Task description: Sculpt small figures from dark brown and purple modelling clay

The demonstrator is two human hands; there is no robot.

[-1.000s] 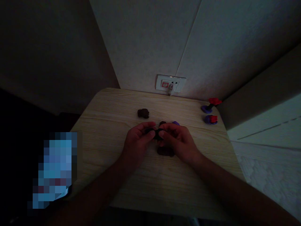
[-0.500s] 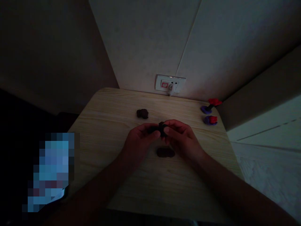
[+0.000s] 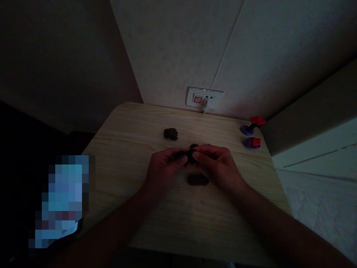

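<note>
Above the middle of the table, my left hand (image 3: pixel 166 165) and my right hand (image 3: pixel 216 162) meet, both closed on one small black piece of modelling clay (image 3: pixel 191 155). The thumbs press it from the near side; my fingers hide part of it. Just behind it a dark brown lump (image 3: pixel 194 146) shows, partly covered by the hands. Below the hands a flat, elongated dark brown clay piece (image 3: pixel 198 180) lies on the table. Farther back to the left rests a lumpy dark brown clay piece (image 3: pixel 170 133).
At the table's (image 3: pixel 134 227) back right corner stand a red flower-like figure (image 3: pixel 257 121) on a purple base and a purple piece with red in it (image 3: pixel 252 142). A wall socket (image 3: pixel 205 98) holds a plug. A blurred-out lit screen (image 3: pixel 63 197) is at left. The light is dim.
The hands stay together on the black clay, with the right fingers slightly shifted; the brown lump behind shows more separately. The whole view has moved a little.
</note>
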